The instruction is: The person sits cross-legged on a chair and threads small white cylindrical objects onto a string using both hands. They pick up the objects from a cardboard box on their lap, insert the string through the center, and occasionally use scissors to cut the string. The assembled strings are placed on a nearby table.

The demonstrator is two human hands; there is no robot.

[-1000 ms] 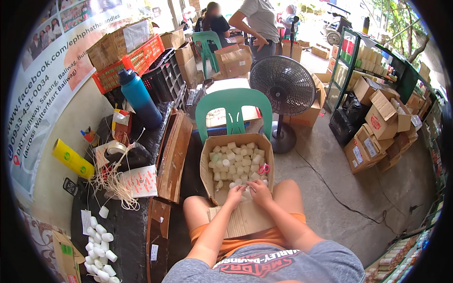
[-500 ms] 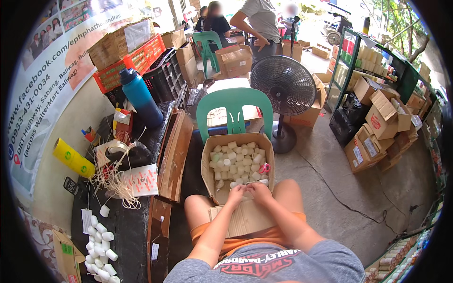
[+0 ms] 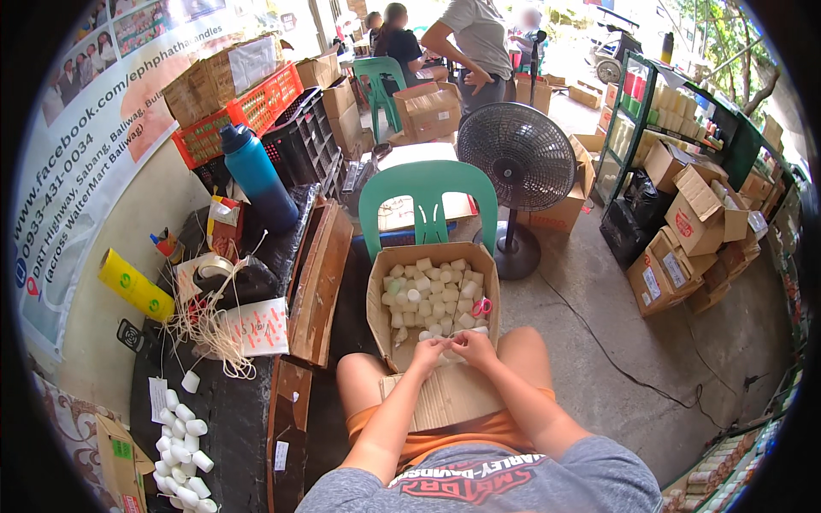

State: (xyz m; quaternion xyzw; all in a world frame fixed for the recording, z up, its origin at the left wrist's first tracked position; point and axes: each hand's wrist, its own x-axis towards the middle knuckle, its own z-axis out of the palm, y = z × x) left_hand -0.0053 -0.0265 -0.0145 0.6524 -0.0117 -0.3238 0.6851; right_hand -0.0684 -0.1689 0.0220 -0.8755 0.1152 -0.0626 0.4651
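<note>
My left hand [image 3: 428,354] and my right hand [image 3: 472,348] meet at the near edge of a cardboard box [image 3: 374,316], fingers pinched together. What they hold, if anything, is too small to make out. Many short white candles [image 3: 425,286] lie loose in the box. Pink-handled scissors [image 3: 481,306] rest on the candles at the right side. A cardboard flap [image 3: 449,398] lies across my lap, below my wrists.
A green plastic chair [image 3: 428,184] stands behind the box, with a black fan [image 3: 516,158] right of it. On the left table are white candles [image 3: 182,449], string [image 3: 231,342] and a blue bottle [image 3: 256,175]. Stacked cartons [image 3: 667,269] stand right. People are farther back.
The whole view has shifted very slightly. My hands stay pinched together at the box's near edge, with hardly any movement.
</note>
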